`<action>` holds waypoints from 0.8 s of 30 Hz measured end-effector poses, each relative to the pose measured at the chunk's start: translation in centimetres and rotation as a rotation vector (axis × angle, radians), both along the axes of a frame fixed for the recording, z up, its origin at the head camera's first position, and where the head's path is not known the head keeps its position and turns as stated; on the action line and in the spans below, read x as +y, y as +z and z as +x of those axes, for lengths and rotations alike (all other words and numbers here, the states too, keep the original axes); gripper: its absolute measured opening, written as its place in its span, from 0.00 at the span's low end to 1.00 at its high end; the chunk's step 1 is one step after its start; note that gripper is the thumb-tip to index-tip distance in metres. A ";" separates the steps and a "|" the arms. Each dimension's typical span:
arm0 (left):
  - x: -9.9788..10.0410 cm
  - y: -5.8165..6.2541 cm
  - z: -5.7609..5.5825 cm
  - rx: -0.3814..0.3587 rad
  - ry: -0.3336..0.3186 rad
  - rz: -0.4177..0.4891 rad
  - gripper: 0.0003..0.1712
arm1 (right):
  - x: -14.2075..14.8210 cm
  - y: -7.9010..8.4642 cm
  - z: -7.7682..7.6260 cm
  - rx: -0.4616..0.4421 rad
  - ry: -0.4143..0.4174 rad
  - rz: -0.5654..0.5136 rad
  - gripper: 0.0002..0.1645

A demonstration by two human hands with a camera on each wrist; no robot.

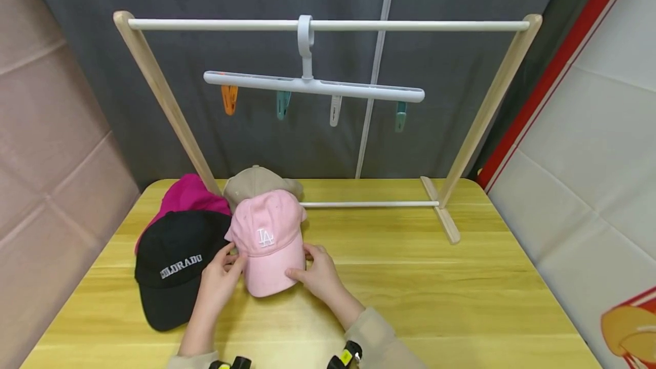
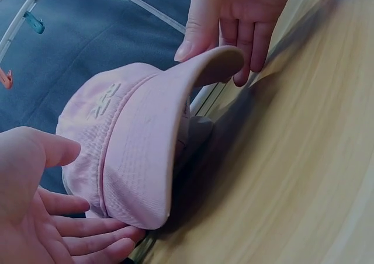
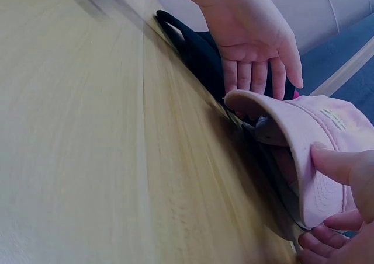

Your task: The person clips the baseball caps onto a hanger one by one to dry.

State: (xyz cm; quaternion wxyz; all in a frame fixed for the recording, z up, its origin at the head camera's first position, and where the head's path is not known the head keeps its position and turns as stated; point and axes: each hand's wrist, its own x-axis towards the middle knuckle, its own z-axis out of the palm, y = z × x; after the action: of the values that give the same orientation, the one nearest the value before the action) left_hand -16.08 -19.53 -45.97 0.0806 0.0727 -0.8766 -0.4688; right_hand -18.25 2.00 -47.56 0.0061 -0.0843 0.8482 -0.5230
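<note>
A pink baseball cap [image 1: 273, 241] with white LA letters sits between both hands, its brim toward the person. My left hand [image 1: 221, 278] is at the cap's left side. In the left wrist view its fairly straight fingers [image 2: 99, 239] touch the brim's corner, while the thumb stands apart from it. On the other side, my right hand [image 1: 322, 275] holds the brim's edge. Its thumb [image 3: 333, 162] lies on top of the brim, and the fingers are at or below the edge, partly hidden in the right wrist view.
A black COLORADO cap [image 1: 179, 261], a magenta cap [image 1: 192, 195] and a beige cap [image 1: 256, 184] lie around the pink one. A white clip hanger [image 1: 314, 85] with several coloured clips hangs from the rack's rail [image 1: 410, 26]. The rack stands on a wooden table [image 1: 435, 300].
</note>
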 end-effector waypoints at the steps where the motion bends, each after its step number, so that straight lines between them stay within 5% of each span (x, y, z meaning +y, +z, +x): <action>1: 0.0 0.0 0.0 0.003 0.000 0.003 0.32 | 0.0 0.0 0.0 -0.007 0.001 -0.011 0.41; 24: 0.8 -0.4 -0.6 0.056 0.004 0.092 0.28 | 1.6 0.1 -0.7 -0.029 0.001 -0.063 0.46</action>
State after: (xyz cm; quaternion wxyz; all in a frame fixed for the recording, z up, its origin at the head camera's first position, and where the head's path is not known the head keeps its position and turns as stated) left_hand -16.63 -18.70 -46.34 0.1026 0.0649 -0.8513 -0.5104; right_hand -18.92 3.61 -47.46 0.0161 -0.0774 0.8311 -0.5505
